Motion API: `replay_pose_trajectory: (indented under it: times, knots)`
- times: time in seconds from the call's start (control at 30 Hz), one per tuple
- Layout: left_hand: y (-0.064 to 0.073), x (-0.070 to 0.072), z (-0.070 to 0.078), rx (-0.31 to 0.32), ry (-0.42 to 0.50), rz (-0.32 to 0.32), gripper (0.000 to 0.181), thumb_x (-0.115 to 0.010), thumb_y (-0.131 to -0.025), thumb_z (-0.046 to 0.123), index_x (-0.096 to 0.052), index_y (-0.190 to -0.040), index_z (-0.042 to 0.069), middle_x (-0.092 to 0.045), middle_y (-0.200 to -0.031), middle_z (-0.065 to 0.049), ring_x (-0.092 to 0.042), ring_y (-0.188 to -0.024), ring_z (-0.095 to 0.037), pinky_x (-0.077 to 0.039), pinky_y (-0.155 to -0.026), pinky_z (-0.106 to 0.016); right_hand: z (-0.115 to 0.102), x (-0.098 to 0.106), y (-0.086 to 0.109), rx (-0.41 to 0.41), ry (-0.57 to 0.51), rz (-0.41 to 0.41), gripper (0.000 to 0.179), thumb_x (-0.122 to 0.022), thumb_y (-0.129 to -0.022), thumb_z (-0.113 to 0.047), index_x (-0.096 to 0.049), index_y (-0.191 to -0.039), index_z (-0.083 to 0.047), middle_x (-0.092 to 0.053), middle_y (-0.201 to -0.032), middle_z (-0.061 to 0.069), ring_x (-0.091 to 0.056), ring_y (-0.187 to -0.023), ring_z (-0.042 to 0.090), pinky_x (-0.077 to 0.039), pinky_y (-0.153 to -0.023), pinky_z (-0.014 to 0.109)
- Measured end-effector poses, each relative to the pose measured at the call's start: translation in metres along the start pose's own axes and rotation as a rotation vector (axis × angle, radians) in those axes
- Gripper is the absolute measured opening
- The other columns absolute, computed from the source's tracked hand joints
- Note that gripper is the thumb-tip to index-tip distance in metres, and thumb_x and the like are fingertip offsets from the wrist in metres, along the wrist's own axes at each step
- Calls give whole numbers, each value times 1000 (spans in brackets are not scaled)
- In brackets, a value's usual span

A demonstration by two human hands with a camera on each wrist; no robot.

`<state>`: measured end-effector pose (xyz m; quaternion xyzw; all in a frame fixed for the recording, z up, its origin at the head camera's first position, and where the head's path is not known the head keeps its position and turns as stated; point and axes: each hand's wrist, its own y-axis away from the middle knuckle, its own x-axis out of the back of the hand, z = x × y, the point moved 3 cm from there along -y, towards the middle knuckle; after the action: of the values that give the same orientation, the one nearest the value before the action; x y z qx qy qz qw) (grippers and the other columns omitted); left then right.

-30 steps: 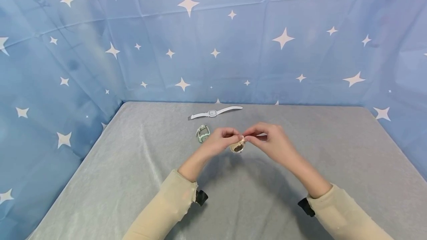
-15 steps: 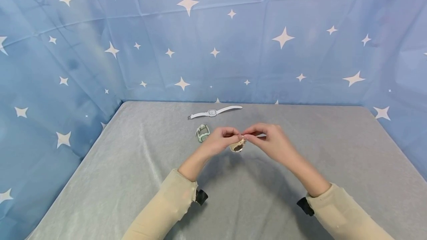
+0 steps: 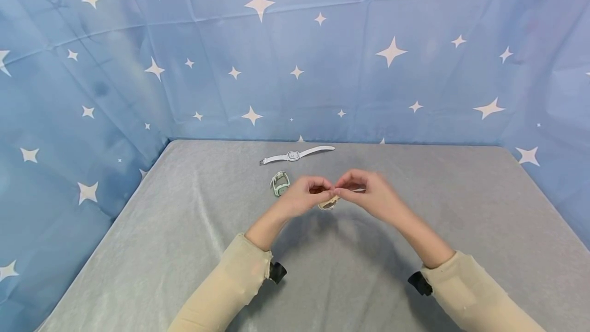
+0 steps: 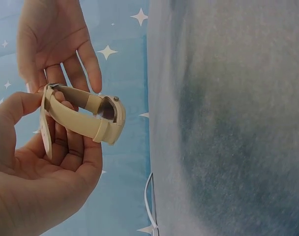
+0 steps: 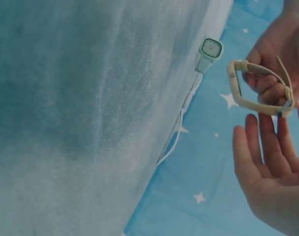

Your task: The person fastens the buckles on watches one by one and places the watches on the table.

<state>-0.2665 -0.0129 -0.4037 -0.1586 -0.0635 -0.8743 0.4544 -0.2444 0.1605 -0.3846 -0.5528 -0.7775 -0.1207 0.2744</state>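
Left to right. The mint-green wristwatch lies just beyond your left hand, well in from the desk's left edge; don't bump it. The white wristwatch lies stretched out near the far edge, apart from both hands.

Your left thumb and index pinch the cream wristwatch at the buckle, other fingers curled under the band. That watch is up off the desk, between your hands, band looped, strap tail free. Your right thumb and index look pinched at the same end, other fingers nearly straight.

Looks like buckle work. Best guess: left pinch firm as anchor, small moves from your right fingertips, strap square to the buckle, no twisting. Stay low over the desk in case it slips.

Hard to see: buckle pin, mostly under your left thumb, so fastened or not, can't tell. Cream dial face turned away. Right thumb cut off in the right wrist view. Desk's near edge out of frame.
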Motion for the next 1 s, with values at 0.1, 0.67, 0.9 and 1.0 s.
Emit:
replay_pose_trajectory:
  times: [0.1,0.67,0.9,1.0]
  knots:
    - [0,0,0,-6,-8,-8,20,-61,-97,12,-70,-101,-6,-68,-92,-12,-54,-76,-3,-45,-70,-17,1,-1,0,-21,-22,-35,15,-67,-96,-22,-71,-103,-10,-74,-104,5,-69,-104,20,-57,-92,38]
    - [2,4,-1,73,75,-64,23,-60,-95,13,-69,-106,-6,-70,-93,-5,-58,-86,-4,-46,-87,-21,5,4,1,-34,-157,-190,17,-59,-100,-15,-67,-99,1,-70,-100,9,-62,-95,9,-48,-90,27]
    - [3,5,-4,75,161,-54,23,-61,-94,15,-67,-109,-1,-69,-94,1,-59,-89,-5,-47,-93,-28,6,6,2,-107,-252,-196,27,-55,-102,-20,-64,-108,5,-70,-103,7,-64,-103,11,-49,-103,45]
    - [5,6,-6,57,232,-30,25,-65,-93,10,-63,-116,0,-66,-95,4,-60,-88,-6,-50,-91,-31,7,7,1,-152,-313,-176,33,-54,-103,-23,-61,-113,7,-68,-105,5,-66,-105,10,-50,-105,42]
